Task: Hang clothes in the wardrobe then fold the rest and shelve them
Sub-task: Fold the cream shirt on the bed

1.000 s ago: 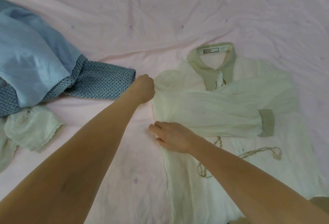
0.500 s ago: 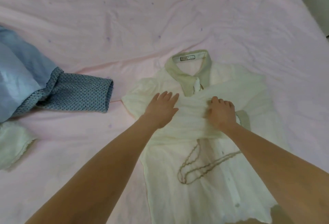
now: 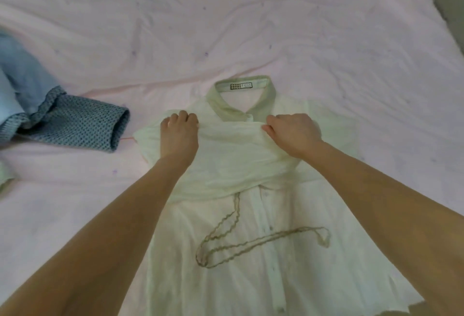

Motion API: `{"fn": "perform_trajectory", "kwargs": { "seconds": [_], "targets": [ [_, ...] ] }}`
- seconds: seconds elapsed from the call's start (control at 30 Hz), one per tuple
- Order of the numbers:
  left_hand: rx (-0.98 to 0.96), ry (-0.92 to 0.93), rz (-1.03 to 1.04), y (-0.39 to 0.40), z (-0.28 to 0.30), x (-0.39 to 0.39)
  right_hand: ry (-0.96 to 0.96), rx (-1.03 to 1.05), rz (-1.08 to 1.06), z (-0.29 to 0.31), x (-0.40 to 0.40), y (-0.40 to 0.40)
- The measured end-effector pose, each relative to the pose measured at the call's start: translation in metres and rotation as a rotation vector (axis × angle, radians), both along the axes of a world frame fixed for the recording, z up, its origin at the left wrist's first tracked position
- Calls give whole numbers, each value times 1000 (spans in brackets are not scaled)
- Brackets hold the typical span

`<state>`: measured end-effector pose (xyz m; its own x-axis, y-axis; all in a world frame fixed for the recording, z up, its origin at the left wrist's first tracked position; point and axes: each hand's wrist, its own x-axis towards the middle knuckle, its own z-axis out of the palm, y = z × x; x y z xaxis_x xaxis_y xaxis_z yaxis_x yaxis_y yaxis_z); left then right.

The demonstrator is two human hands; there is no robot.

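We see a cream shirt lying flat on a wrinkled pink bedsheet, collar away from us, a sleeve folded across its chest. Our left hand grips the sleeve fabric near the shoulder with curled fingers; our right hand pinches it beside the collar. A blue patterned garment lies to the left — well apart. A thin cord loops over the shirt front.

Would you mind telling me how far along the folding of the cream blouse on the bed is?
Early stage. Done: the cream blouse lies flat, front up, on the pink sheet, with a sleeve folded across the chest. In hand: the left hand and right hand grip that sleeve's upper edge below the collar. Left: the body is unfolded, and the blue patterned garment waits at the left.
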<state>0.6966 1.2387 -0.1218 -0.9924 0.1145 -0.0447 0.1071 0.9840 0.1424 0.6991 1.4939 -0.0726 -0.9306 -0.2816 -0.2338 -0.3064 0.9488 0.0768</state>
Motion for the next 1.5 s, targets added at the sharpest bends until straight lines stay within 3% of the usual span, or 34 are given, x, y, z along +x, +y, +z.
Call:
{"fn": "perform_trajectory", "kwargs": {
  "seconds": [0.17,0.3,0.37,0.53,0.67,0.87,0.93,1.1,1.23,1.3,1.4,1.5],
  "targets": [
    [9,205,31,26,0,-1,-46,-32,-82,-19,-14,17],
    [-2,230,136,40,-4,0,-111,-115,-175,-31,-13,38],
    [-23,224,175,40,-6,3,-204,-88,-174,-28,-12,46],
    [-40,168,180,43,-4,11,-599,-376,-146,-12,-9,57],
    [66,44,278,46,6,9,-751,-334,9,1,-11,66],
    [86,-158,406,48,28,2,-921,-900,-302,41,-24,58],
    [65,-175,448,46,33,-1,-882,-896,-323,51,-32,55],
    [108,-160,452,50,37,-15,-542,-549,-315,33,-55,56],
    [231,-21,316,58,25,-13,-6,-64,-230,-8,-43,47],
    [195,114,141,65,18,-1,200,-64,-135,-27,-25,39],
    [87,124,-105,77,5,24,152,-165,0,-55,0,31],
    [-125,-173,-183,81,-15,38,-51,-107,-2,-77,14,37]
  ]
}}
